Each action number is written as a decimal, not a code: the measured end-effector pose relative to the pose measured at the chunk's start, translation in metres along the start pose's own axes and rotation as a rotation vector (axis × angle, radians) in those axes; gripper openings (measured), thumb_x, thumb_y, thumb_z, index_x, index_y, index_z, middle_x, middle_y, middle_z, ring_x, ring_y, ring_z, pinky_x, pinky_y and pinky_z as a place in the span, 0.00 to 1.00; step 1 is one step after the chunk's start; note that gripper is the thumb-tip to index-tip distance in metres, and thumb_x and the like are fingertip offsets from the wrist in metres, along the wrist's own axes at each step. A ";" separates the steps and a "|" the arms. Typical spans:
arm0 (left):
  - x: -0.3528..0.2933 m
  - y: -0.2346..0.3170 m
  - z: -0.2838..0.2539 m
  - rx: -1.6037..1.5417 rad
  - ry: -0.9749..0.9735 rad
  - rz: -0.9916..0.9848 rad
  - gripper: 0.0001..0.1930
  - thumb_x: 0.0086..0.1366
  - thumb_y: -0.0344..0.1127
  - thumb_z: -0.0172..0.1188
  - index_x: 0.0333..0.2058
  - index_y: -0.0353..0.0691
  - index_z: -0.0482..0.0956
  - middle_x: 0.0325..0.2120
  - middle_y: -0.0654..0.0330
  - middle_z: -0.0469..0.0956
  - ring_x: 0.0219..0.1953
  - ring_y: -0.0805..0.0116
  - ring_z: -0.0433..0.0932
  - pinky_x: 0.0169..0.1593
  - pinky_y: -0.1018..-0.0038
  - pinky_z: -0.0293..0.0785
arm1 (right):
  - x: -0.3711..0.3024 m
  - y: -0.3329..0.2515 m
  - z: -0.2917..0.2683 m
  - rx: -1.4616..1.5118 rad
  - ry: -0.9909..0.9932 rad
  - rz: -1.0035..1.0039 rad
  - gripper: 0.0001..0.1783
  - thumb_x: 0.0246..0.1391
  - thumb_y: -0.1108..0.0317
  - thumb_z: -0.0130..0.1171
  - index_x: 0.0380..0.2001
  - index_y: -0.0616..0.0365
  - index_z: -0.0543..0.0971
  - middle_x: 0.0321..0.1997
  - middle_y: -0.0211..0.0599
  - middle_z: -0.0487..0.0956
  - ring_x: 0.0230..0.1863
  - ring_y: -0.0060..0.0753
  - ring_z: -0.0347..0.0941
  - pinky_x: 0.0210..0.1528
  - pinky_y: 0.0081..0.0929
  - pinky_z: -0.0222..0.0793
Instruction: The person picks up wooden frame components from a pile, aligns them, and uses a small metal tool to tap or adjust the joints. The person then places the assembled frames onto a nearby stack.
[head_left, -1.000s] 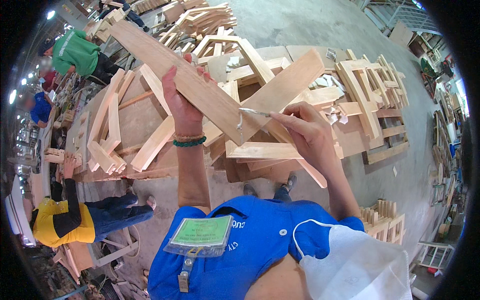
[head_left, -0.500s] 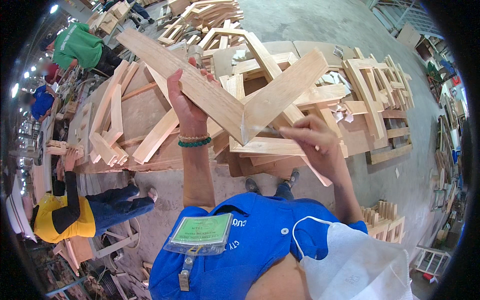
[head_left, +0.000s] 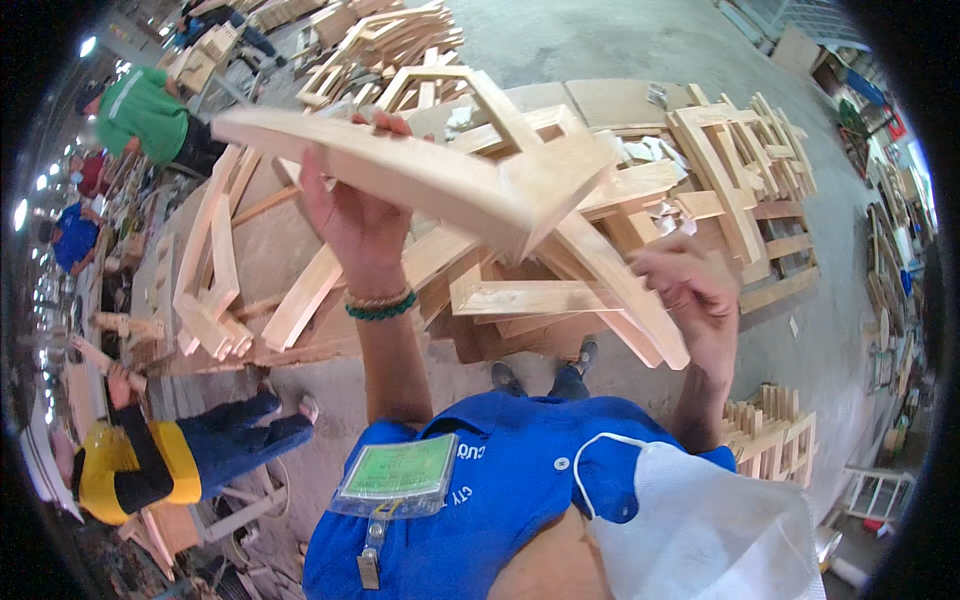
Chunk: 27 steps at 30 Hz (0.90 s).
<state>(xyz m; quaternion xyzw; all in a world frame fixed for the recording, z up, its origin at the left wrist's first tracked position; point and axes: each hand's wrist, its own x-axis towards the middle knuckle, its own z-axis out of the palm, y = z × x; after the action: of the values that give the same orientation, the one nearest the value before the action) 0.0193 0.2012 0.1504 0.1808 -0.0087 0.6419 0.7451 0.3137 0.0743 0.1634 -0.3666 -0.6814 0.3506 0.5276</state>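
Note:
My left hand (head_left: 355, 215) is closed around one arm of a V-shaped wooden frame piece (head_left: 400, 170), two pale boards that meet at a mitred corner. The piece is raised above the table and tilted, so the narrow edge of its long board faces me. To the right of that corner, apart from it, is my right hand (head_left: 695, 290). Its fingers are curled together and slightly blurred; whatever they may hold is too small to make out. Beneath both hands lie several angled wooden frames (head_left: 540, 297), stacked across one another on the table.
Brown sheeting covers the table (head_left: 285, 215). More angled pieces (head_left: 215, 270) lie at its left, and assembled frames (head_left: 725, 170) at its right. White scraps (head_left: 665, 213) sit among the wood. A co-worker in yellow (head_left: 150, 465) works at the left. A slatted stack (head_left: 770, 440) stands low at the right.
My left hand has tipped the V-shaped piece so that its edge now faces me. My right hand has drawn away from the corner, to the right and a little lower.

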 end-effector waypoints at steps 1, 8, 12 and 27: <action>0.003 -0.004 0.006 -0.177 -0.137 -0.085 0.30 0.59 0.48 0.58 0.54 0.36 0.63 0.53 0.49 0.66 0.57 0.54 0.65 0.56 0.52 0.67 | -0.011 0.006 -0.013 0.057 0.138 0.054 0.15 0.55 0.76 0.53 0.46 0.59 0.78 0.33 0.31 0.75 0.32 0.20 0.69 0.31 0.17 0.62; 0.003 -0.047 0.002 0.088 0.071 -0.092 0.25 0.64 0.42 0.56 0.57 0.40 0.63 0.54 0.51 0.69 0.57 0.53 0.68 0.59 0.49 0.66 | -0.029 0.013 -0.026 -0.034 0.532 0.192 0.14 0.60 0.72 0.51 0.47 0.62 0.77 0.34 0.28 0.75 0.32 0.16 0.66 0.31 0.14 0.61; -0.003 -0.071 -0.013 0.129 0.352 -0.147 0.21 0.62 0.40 0.59 0.51 0.38 0.69 0.49 0.50 0.74 0.54 0.53 0.71 0.57 0.50 0.69 | -0.028 0.020 -0.016 -0.333 0.462 0.095 0.19 0.53 0.83 0.50 0.47 0.56 0.79 0.36 0.32 0.75 0.36 0.21 0.68 0.36 0.18 0.64; -0.035 -0.100 -0.041 0.296 0.591 -0.194 0.20 0.60 0.39 0.62 0.47 0.38 0.70 0.46 0.53 0.74 0.50 0.53 0.74 0.53 0.50 0.73 | -0.040 0.059 0.012 -0.888 0.272 0.135 0.22 0.42 0.82 0.57 0.42 0.49 0.81 0.33 0.33 0.75 0.34 0.35 0.73 0.32 0.27 0.69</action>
<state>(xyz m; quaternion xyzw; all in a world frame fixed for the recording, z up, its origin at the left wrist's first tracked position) 0.0999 0.1684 0.0779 0.0933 0.3181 0.5871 0.7385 0.3166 0.0673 0.0921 -0.6430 -0.6647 0.0075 0.3803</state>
